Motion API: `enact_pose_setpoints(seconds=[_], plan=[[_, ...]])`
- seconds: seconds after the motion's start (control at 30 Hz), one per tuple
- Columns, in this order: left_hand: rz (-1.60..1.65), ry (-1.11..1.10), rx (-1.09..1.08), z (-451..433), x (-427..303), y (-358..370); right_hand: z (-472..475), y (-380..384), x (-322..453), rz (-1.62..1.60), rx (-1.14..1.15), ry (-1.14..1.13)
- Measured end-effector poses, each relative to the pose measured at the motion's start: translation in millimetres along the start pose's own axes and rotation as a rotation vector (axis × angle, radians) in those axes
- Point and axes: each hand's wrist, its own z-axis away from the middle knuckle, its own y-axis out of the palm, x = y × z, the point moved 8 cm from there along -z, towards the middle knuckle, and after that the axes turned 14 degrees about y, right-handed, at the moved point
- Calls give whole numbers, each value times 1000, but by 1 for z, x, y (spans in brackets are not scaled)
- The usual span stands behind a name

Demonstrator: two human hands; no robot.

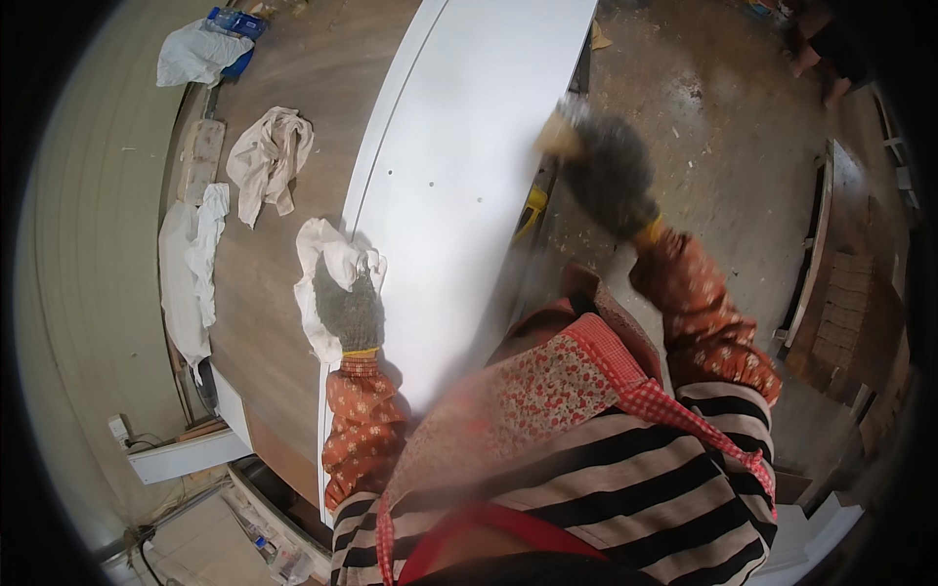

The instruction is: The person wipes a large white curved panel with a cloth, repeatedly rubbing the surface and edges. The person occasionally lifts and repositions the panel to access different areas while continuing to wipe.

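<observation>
A long white panel [447,249] with a groove along its left side and three small dark holes lies before me. My left hand [348,311], in a grey work glove, grips a crumpled white cloth [315,245] at the panel's left edge. My right hand [612,172], gloved in dark grey, is blurred beside the panel's right edge. It holds a small tan object [557,138], perhaps a block or a brush; the blur hides its exact kind. Something whitish shows at the fingertips of that glove.
The panel rests on a brown worktable [271,293]. A beige cloth [271,161] lies left, near white cloths [183,278] and a white bag [198,55]. A yellow-handled tool [535,205] sits by the panel's right edge. Another person's hand [806,58] shows far right.
</observation>
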Motion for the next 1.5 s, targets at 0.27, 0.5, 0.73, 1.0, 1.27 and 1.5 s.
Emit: enact_pose_setpoints(seconds=[0.27, 0.5, 0.73, 1.0, 1.27, 1.5], plan=[[-117, 9, -110, 3, 3, -12, -18, 59, -63, -124, 333, 60], [-409, 127, -89, 4, 0, -26, 64, 29, 34, -237, 426, -424], [-1430, 571, 40, 1, -17, -24, -74, 58, -141, 296, 447, 86], [-1590, 584, 44, -2, -4, -43, -49, 33, -101, -70, 408, 80], [-1593, 554, 104, -4, -12, -29, -40, 54, -108, -398, 452, 568], [-1571, 559, 92, -7, -12, -33, 19, 52, -27, -451, 528, 691]])
